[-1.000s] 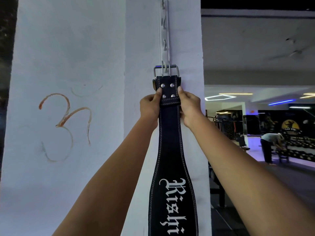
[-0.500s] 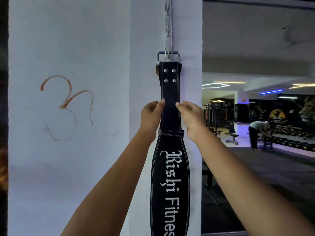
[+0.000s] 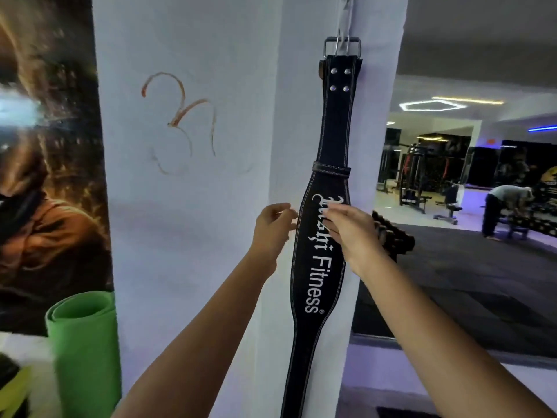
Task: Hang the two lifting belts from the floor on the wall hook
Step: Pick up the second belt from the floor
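Note:
A black lifting belt [image 3: 319,267] with white "Fitness" lettering hangs straight down the white pillar [image 3: 196,221]. Its metal buckle [image 3: 342,47] is caught on the wall hook strip [image 3: 346,10] at the top edge of the view. My left hand [image 3: 272,229] is just left of the belt's wide part, fingers loosely curled and off the leather. My right hand [image 3: 351,233] lies in front of the belt's right edge, fingers apart, resting lightly on it without gripping. A second belt is not in view.
A rolled green mat [image 3: 83,342] stands at the pillar's lower left, below a dark poster [image 3: 45,191]. To the right the gym floor opens out, with dumbbells [image 3: 391,236] behind the pillar, machines [image 3: 419,179] and a person bent over [image 3: 506,206] far back.
Both hands have slid down from just under the buckle to the belt's wide part and let go. The belt stays hanging by its buckle. The view has shifted left and down.

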Demonstrator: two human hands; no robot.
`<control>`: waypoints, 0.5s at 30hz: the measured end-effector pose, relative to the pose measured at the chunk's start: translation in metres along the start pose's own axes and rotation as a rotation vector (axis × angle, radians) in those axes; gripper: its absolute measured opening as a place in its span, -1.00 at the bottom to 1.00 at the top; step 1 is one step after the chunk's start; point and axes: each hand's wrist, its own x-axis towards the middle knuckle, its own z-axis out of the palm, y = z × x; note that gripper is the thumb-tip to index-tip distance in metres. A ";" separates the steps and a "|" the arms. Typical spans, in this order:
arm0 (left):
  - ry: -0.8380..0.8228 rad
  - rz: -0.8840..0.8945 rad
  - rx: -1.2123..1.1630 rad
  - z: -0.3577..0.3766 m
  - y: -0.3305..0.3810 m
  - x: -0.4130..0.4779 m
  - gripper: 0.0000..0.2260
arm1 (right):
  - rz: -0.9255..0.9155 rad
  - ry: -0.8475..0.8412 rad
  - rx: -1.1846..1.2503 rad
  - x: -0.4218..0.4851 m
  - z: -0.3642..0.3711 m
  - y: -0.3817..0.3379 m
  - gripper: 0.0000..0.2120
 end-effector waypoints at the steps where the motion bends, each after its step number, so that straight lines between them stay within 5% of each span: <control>1: 0.025 -0.011 0.012 -0.009 -0.006 -0.016 -0.84 | 0.016 -0.045 0.007 -0.013 0.001 0.006 -0.71; 15: 0.667 -0.287 0.072 -0.160 -0.090 -0.288 -0.92 | 0.387 -0.657 -0.051 -0.252 0.059 0.118 -0.88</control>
